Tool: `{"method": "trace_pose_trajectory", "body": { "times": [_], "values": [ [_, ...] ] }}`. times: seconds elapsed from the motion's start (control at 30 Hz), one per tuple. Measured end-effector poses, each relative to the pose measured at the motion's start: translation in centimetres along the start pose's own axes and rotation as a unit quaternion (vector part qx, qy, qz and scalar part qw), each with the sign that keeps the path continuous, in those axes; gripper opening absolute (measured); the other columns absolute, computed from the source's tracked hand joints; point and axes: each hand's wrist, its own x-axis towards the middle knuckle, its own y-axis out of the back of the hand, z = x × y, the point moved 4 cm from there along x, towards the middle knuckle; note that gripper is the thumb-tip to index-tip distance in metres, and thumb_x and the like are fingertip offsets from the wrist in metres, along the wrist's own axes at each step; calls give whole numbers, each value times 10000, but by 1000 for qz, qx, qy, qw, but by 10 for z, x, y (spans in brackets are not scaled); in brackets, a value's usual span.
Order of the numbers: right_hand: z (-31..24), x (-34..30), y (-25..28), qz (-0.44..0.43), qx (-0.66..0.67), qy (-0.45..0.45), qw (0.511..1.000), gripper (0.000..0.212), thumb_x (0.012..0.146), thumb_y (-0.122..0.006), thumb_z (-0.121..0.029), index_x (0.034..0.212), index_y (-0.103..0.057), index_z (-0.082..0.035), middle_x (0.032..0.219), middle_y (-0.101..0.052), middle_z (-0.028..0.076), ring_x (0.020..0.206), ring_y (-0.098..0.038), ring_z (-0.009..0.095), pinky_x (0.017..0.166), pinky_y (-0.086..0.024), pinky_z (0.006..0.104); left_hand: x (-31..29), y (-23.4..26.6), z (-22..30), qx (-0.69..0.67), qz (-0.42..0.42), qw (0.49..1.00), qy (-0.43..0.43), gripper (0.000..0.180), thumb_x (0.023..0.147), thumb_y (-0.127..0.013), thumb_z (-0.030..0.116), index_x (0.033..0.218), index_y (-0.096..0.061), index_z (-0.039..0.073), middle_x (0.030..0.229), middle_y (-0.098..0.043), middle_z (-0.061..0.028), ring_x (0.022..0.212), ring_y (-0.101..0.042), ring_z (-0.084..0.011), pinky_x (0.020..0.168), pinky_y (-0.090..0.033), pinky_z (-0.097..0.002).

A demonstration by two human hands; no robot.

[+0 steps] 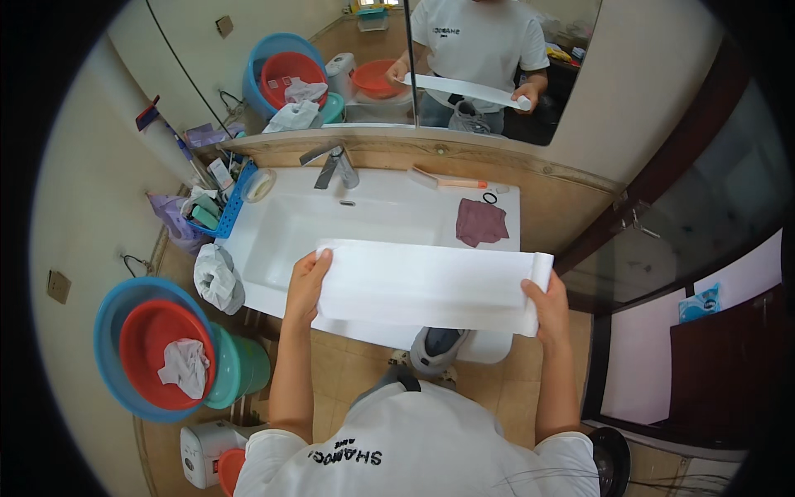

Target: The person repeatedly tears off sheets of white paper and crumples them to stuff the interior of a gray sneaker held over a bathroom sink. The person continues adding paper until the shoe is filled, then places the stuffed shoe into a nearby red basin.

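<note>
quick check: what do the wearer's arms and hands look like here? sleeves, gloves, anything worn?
Both forearms are bare. The left hand and right hand wear no gloves, and no rings or watch show. Short white T-shirt sleeves end at the upper arms.

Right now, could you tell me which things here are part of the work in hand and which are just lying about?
In hand:
- white sheet, stretched flat over the sink
- left hand gripping its left edge
- right hand gripping its rolled right end

Lying about:
- maroon cloth
- brush
- blue basket
- red basin
</note>
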Motion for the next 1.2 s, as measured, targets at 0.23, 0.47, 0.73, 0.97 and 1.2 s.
{"method": "trace_pose_trajectory", "body": {
  "times": [0.23,0.47,0.73,0.97,1.2],
  "values": [
    [1,-46,49,88,70,-48,993,373,828,-578,-29,1176,-483,63,1075,-596,127,964,-589,190,833,-480,309,41,-52,-29,67,-89,993,36,294,945,-528,287,930,-627,11,803,-615,9,702,-527,-46,639,-447,-220],
    [33,-96,66,150,100,-69,981,369,828,-569,-18,1180,-493,60,1080,-599,129,973,-582,205,858,-463,323,59,-81,-57,64,-126,987,72,310,948,-519,283,926,-629,-6,791,-608,6,692,-514,-49,634,-442,-222],
    [34,-105,100,269,187,-50,943,422,865,-552,-85,1237,-429,72,1155,-556,169,1030,-569,254,900,-460,362,117,-194,-39,131,-289,944,90,317,918,-554,274,991,-628,-26,874,-656,-67,717,-609,-120,653,-498,-278],
    [81,-128,102,354,262,-87,894,442,863,-564,-97,1244,-427,80,1175,-538,175,1056,-551,276,892,-464,387,166,-236,-123,244,-343,900,114,255,853,-654,235,883,-668,-17,811,-661,-50,651,-594,-105,591,-487,-266],
    [116,-153,51,370,295,-107,874,402,882,-543,-69,1250,-438,52,1160,-549,138,1055,-551,246,907,-460,369,165,-217,-189,199,-363,895,169,247,846,-664,240,909,-673,2,803,-658,-31,670,-587,-87,608,-486,-246]
  ]
}}
